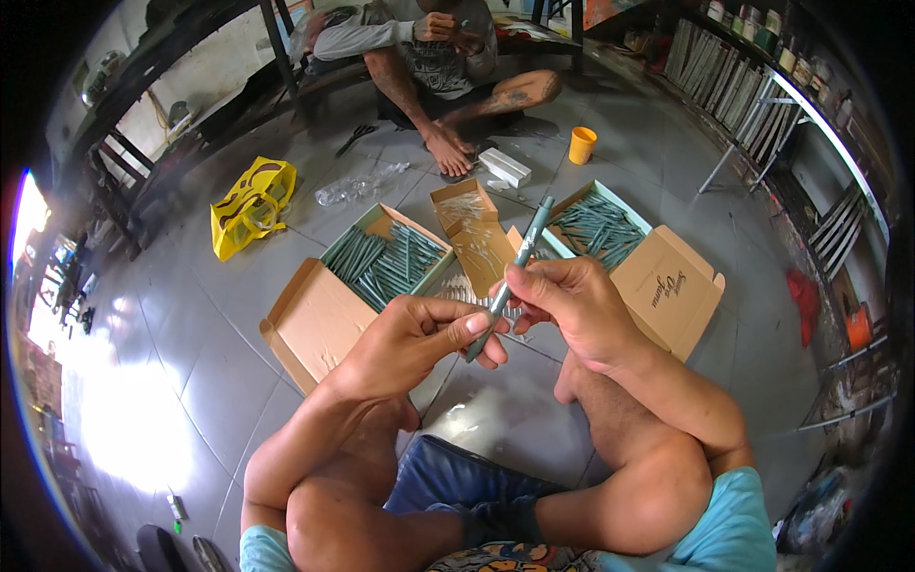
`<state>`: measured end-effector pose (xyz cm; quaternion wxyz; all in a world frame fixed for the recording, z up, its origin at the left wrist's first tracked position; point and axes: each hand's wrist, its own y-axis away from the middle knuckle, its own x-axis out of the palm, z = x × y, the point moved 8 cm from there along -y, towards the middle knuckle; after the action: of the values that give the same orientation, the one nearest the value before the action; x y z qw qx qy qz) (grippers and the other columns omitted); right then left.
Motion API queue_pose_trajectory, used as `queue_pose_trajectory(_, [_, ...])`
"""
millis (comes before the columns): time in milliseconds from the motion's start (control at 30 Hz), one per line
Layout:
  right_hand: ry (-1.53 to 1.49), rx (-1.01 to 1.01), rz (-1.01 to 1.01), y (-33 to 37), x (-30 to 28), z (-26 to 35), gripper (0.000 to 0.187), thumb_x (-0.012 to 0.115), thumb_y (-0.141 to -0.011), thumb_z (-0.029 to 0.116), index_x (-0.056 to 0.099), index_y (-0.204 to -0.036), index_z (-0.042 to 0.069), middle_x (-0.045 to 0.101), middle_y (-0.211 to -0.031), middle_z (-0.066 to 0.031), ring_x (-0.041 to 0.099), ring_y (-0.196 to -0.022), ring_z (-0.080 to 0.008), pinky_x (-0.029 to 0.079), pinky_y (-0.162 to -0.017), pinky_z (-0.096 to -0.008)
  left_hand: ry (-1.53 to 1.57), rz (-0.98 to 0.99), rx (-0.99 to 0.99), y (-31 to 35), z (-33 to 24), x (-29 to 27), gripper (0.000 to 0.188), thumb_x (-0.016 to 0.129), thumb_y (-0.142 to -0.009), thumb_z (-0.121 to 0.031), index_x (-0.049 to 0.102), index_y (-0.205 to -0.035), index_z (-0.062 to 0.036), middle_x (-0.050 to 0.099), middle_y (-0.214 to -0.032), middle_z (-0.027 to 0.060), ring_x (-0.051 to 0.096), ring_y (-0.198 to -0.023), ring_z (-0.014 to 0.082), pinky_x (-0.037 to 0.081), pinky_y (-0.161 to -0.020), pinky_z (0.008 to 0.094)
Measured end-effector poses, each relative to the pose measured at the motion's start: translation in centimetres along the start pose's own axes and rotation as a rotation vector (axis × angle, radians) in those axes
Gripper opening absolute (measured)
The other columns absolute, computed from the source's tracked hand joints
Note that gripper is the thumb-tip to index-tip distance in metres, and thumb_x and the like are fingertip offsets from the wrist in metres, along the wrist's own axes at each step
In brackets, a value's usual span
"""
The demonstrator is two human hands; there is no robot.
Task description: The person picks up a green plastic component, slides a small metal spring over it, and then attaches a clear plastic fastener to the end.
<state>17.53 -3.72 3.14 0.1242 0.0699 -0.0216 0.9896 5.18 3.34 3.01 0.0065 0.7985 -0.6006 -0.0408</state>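
Observation:
A dark green pen [532, 236] with pale printing on its barrel is held slantwise between my two hands, above the floor in front of my crossed legs. My left hand [434, 334] pinches its lower end between thumb and fingers. Higher up the barrel, my right hand [569, 303] closes on it with thumb and fingertips. Beyond my left hand, an open cardboard box [303, 303] holds many green pens [386, 262]. A second open box [667, 276] with more green pens [596, 227] lies beyond my right hand.
Between the boxes stands a small carton [481, 243] with thin clear pieces. Farther off are a yellow bag [253, 205], crumpled clear plastic [360, 184], a white box [505, 167] and an orange cup [582, 146]. Another person [429, 76] sits opposite. Shelving [762, 76] runs along the right.

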Motion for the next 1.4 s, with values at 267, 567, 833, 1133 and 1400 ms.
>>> queue_pose_trajectory(267, [-0.146, 0.083, -0.110, -0.1, -0.8, -0.6, 0.055, 0.056, -0.098, 0.048, 0.072, -0.088, -0.003, 0.057, -0.069, -0.0020, 0.053, -0.066, -0.0088, 0.050, -0.059, -0.0247, -0.061, 0.021, -0.044, 0.4, 0.2, 0.1, 0.034, 0.059, -0.101, -0.027, 0.070, -0.114, 0.0024, 0.073, -0.088, 0.0048, 0.058, -0.081, 0.0065, 0.047, -0.077, 0.0245])
queue_pose_trajectory(567, [-0.058, 0.004, -0.068, -0.2, -0.9, -0.2, 0.042, 0.061, -0.097, 0.038, 0.072, -0.092, -0.002, 0.062, -0.074, -0.0034, 0.056, -0.067, -0.0089, 0.051, -0.062, -0.0244, -0.068, -0.001, -0.035, 0.8, 0.0, 0.1, 0.033, 0.058, -0.101, -0.026, 0.069, -0.111, 0.0038, 0.073, -0.088, 0.0060, 0.063, -0.086, 0.0091, 0.050, -0.084, 0.0270])
queue_pose_trajectory(833, [0.127, -0.043, 0.105, 0.5, 1.3, 0.2, 0.017, 0.074, -0.089, 0.016, 0.074, -0.099, 0.003, 0.073, -0.089, -0.0040, 0.066, -0.080, -0.0086, 0.052, -0.064, -0.0234, -0.091, -0.029, 0.018, 1.0, -0.7, -0.3, 0.033, 0.057, -0.102, -0.023, 0.067, -0.114, 0.0059, 0.073, -0.095, 0.0087, 0.065, -0.089, 0.0099, 0.052, -0.082, 0.0249])
queue_pose_trajectory(1133, [0.119, -0.047, 0.054, 0.5, 1.0, 0.6, 0.018, 0.073, -0.090, 0.016, 0.074, -0.101, 0.002, 0.073, -0.090, -0.0054, 0.067, -0.077, -0.0093, 0.052, -0.064, -0.0230, 0.056, -0.053, 0.035, 1.1, -0.5, 0.0, 0.031, 0.059, -0.101, -0.021, 0.065, -0.116, 0.0058, 0.073, -0.098, 0.0120, 0.066, -0.096, 0.0124, 0.051, -0.091, 0.0287])
queue_pose_trajectory(1400, [0.078, -0.066, -0.037, 0.1, -0.3, 0.4, 0.019, 0.072, -0.090, 0.017, 0.072, -0.099, 0.000, 0.071, -0.089, -0.0059, 0.066, -0.080, -0.0114, 0.053, -0.063, -0.0255, -0.177, -0.059, 0.000, 1.1, -0.5, -0.1, 0.030, 0.059, -0.101, -0.022, 0.068, -0.111, 0.0046, 0.074, -0.092, 0.0090, 0.065, -0.085, 0.0092, 0.051, -0.077, 0.0262])
